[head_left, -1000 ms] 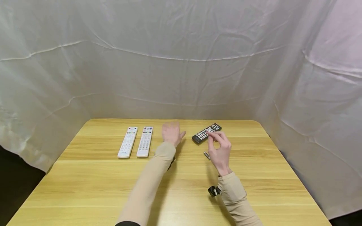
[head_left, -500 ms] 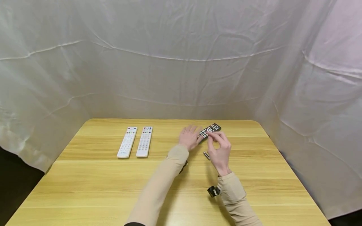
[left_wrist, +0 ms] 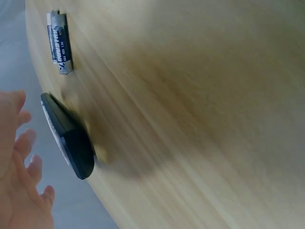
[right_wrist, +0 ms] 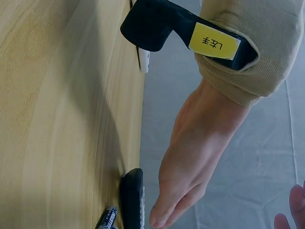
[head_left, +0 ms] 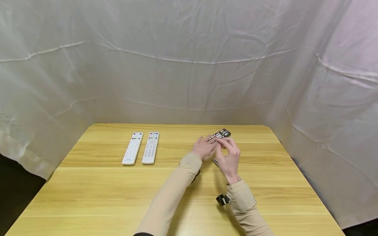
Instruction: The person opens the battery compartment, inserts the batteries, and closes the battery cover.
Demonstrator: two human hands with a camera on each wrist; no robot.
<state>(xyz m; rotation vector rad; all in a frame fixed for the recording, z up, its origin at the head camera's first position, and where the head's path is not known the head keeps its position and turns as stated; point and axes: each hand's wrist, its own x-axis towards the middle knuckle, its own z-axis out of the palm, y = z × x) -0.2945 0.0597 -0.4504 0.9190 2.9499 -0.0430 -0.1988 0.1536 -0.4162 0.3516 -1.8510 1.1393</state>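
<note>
In the head view my left hand is over the near end of a black remote control and hides part of it. Its fingers are relaxed and spread; the left wrist view has them beside the same remote, holding nothing. My right hand hovers just right of the left one, thumb and fingers loosely curled with the tips close together. Two fingertips reach into the right wrist view, and nothing shows between them. Below the hands lie two batteries, side by side on the table.
Two white remote controls lie at the left of the wooden table. Pale grey curtains hang behind the table and along both sides. A black wrist camera sticks out from my right sleeve.
My left hand has swept right, from beside the white remotes to over the black remote and close to my right hand. The right hand has stayed almost still.
</note>
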